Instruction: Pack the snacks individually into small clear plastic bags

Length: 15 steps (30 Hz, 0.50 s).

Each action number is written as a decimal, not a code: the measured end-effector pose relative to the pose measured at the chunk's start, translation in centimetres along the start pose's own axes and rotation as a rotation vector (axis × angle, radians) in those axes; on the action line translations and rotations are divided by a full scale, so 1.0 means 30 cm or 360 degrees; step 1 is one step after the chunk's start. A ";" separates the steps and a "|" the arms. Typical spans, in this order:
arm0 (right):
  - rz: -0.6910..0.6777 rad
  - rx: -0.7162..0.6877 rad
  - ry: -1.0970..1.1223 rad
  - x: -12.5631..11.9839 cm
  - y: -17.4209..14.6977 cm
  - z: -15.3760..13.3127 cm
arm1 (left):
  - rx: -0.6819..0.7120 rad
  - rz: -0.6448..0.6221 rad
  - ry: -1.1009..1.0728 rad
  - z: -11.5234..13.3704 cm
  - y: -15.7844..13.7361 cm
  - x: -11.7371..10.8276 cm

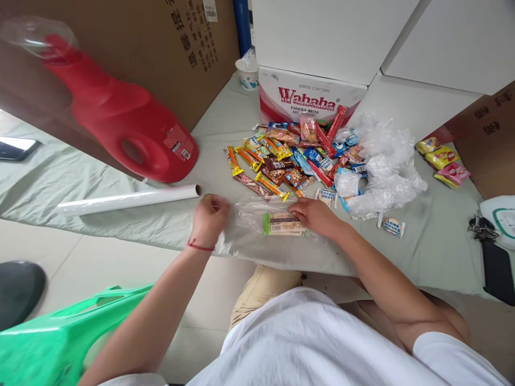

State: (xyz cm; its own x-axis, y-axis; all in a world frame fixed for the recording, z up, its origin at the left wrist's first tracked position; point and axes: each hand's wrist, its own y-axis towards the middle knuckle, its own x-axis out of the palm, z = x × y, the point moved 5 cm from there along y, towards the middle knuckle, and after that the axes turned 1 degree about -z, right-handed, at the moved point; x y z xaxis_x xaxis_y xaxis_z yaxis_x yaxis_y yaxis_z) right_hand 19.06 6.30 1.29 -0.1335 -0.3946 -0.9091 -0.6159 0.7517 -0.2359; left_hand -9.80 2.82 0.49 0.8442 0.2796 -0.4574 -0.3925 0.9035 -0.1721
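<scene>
A clear plastic bag (251, 213) lies near the table's front edge, with a green-ended wrapped snack bar (281, 224) in it. My right hand (317, 215) grips the bag at its right side, fingers closed over the end of the bar. To the left of the bag, my left hand (210, 219) is closed in a pinch just above the cloth. Whatever sits between those fingertips is too small to make out. Just beyond the bag spreads a pile of wrapped snacks (281, 166) in several colours, and crumpled clear bags (386, 171) lie at its right.
A big red jug (132, 118) and a white roll (132, 199) lie to the left. Behind the snacks stands a Wahaha carton (308, 96), with a paper cup (247, 75) beside it. Yellow and pink packets (444, 161), keys (480, 228) and a green stool (44, 338) are also around.
</scene>
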 end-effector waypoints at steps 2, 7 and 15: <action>-0.0004 -0.0011 0.0000 -0.001 0.004 -0.003 | 0.0473 0.0570 0.0196 0.083 -0.124 -0.063; 0.0043 -0.0115 0.0068 0.005 0.009 0.000 | 0.1878 -0.0170 0.0284 0.232 -0.435 0.119; 0.0199 -0.0196 0.0447 -0.016 -0.029 0.047 | 0.1319 -0.0301 0.1157 0.108 -0.294 0.330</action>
State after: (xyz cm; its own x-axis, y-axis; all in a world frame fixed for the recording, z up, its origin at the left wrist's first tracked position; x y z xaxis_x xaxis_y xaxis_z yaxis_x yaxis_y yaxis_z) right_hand 20.76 6.56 1.45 -0.4125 -0.4465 -0.7940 -0.6682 0.7407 -0.0693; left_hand 3.19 -1.35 0.30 0.3436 0.1036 -0.9334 0.3131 0.9244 0.2179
